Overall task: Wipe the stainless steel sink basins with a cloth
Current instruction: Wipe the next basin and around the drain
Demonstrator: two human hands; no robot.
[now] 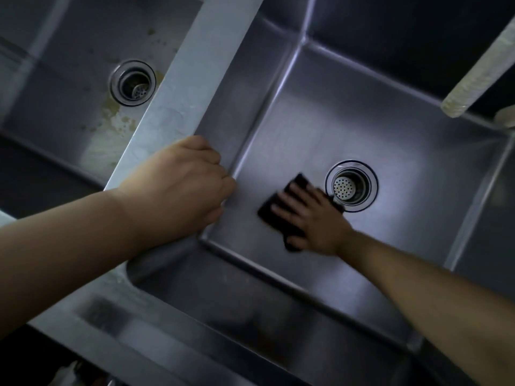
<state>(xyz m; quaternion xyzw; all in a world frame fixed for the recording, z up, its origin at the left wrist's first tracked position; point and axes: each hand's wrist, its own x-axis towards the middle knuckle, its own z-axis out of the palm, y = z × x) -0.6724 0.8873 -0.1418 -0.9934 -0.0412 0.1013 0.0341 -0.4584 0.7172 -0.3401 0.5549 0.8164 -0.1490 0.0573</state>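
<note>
1. The right hand [315,218] lay flat, fingers spread wide, pressing a dark cloth [281,210] onto the right basin [320,112] floor, just beside its perforated drain strainer [351,186].
2. The left hand [184,182] curled its fingers over the divider [195,65]; the fingertips were hidden.
3. The cloth was motion-blurred; the left basin [55,65] was stained brushed steel.

I see a black cloth [281,215] on the shiny grey floor of the right basin [348,112]. The left basin [69,87] is grey too, but it has yellow-brown spots and smears. Each silver drain [351,186] has a strainer full of little round holes. The strip between the basins [189,76] is pale grey.
</note>
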